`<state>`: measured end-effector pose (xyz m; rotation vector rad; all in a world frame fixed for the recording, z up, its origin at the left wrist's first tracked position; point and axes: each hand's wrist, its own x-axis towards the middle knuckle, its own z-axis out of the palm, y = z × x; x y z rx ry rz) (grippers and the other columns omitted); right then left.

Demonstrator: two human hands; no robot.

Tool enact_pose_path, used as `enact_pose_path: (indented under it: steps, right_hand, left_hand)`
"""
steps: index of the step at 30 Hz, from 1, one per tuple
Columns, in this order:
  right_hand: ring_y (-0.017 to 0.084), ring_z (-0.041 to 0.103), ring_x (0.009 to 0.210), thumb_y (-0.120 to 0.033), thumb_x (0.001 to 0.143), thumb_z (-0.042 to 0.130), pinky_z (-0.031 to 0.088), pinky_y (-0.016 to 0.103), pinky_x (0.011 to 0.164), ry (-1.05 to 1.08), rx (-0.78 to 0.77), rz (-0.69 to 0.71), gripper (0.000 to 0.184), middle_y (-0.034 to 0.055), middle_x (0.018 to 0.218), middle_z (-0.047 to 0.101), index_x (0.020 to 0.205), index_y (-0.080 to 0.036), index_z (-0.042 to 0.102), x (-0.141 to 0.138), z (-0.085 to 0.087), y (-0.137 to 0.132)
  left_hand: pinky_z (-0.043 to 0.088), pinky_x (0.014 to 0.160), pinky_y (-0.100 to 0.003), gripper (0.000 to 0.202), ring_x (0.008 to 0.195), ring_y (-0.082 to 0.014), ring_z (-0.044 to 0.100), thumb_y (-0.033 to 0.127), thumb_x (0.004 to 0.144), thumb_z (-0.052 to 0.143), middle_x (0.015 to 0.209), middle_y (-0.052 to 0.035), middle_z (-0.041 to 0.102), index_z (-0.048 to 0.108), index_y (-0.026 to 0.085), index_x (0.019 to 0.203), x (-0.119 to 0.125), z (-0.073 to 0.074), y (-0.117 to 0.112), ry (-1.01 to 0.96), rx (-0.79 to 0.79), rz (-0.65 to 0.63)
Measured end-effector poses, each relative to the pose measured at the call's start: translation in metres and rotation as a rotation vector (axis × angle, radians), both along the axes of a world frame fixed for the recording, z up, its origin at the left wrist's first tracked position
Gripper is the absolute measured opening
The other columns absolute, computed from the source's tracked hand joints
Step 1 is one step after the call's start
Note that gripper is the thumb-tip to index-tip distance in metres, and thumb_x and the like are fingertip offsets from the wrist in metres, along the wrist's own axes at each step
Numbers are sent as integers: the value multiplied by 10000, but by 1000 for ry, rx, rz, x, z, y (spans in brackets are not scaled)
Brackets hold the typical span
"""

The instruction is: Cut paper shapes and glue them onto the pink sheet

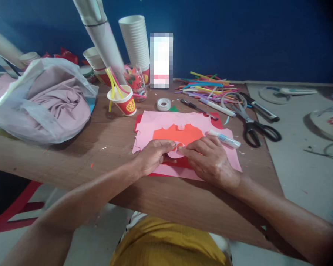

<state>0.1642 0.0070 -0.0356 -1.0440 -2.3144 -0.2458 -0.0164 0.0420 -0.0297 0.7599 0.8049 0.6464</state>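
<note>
Between my two hands is a small pink paper cutout (176, 153) with orange round pieces (180, 145) on it. My left hand (155, 153) pinches its left side, thumb on top. The fingers of my right hand (211, 159) are bent and press at the cutout's right side. Under my hands lie sheets of pink paper (152, 120), orange paper (169, 133) and red paper (183, 162), with cut edges. A glue stick (224, 139) rests on the pink sheet just beyond my right hand.
Scissors (251, 123), a utility knife (262, 109), a pen (195, 106) and colourful pipe cleaners (208, 88) lie at the right. A tape roll (163, 104), a paper cup (123, 101), stacked cups (134, 44) and a lit screen (161, 61) stand behind. A plastic bag (44, 107) sits left.
</note>
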Motion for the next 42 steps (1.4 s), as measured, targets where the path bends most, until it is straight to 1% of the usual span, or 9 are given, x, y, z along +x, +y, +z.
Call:
enact_pose_path:
  steps: [5,12,15,18,21,23,31,36,42]
  right_hand:
    - [158,487,685,-101,806,507,337,325,691,-6,-2,-9,188,16,718,618,891,-195,647,1,-1,0]
    - [179,554,749,-120,787,537,385,366,730,99,-43,39,231,40,829,654,989,-198,617,8,1,0]
    - [184,575,820,-142,835,494,422,338,726,333,-216,-6,185,71,880,645,968,-175,618,8,7,2]
    - [158,582,799,-205,882,444,443,286,695,535,-524,-100,188,54,870,641,909,-169,626,6,12,5]
    - [130,553,670,-293,886,438,425,248,595,598,-805,-152,244,14,734,624,803,-165,630,5,16,7]
    - [120,522,622,-330,861,470,405,240,561,616,-885,-162,247,0,684,604,759,-163,621,3,17,7]
    - [89,452,546,-305,809,524,356,218,503,672,-938,-191,205,-25,612,560,671,-162,573,0,13,5]
    - [86,439,539,-282,804,523,346,218,502,718,-932,-208,211,-25,594,550,632,-160,537,-1,13,5]
    - [87,411,540,-319,785,533,329,219,497,767,-965,-222,224,-39,581,496,624,-164,522,-3,9,4]
  left_hand:
    - [468,698,-279,191,751,-136,575,285,697,674,752,-33,640,668,107,765,0,0,0,30,3,11]
    - [425,539,-220,266,550,-87,528,358,724,637,622,-8,575,604,102,659,2,4,0,92,79,-36]
    - [405,469,-219,280,496,-93,523,391,713,640,609,-5,574,618,114,735,1,1,0,176,91,-35]
    - [419,463,-228,312,502,-103,528,426,732,614,595,-11,576,625,116,764,0,-1,-1,233,123,-62]
    - [432,490,-235,335,515,-103,535,443,765,574,611,-21,588,628,114,788,0,-1,-2,251,189,-114]
    - [435,504,-237,331,507,-100,536,439,780,559,603,-17,583,619,113,777,0,-1,-2,264,230,-138]
    - [439,487,-248,378,494,-121,562,486,793,512,567,-17,576,571,117,735,1,-2,-3,255,177,-100]
    - [427,471,-207,265,452,-80,517,379,719,637,508,24,543,550,129,698,2,3,-6,331,229,-134]
    - [398,426,-187,239,399,-63,476,319,715,623,452,44,502,495,140,620,5,7,-8,405,257,-98]
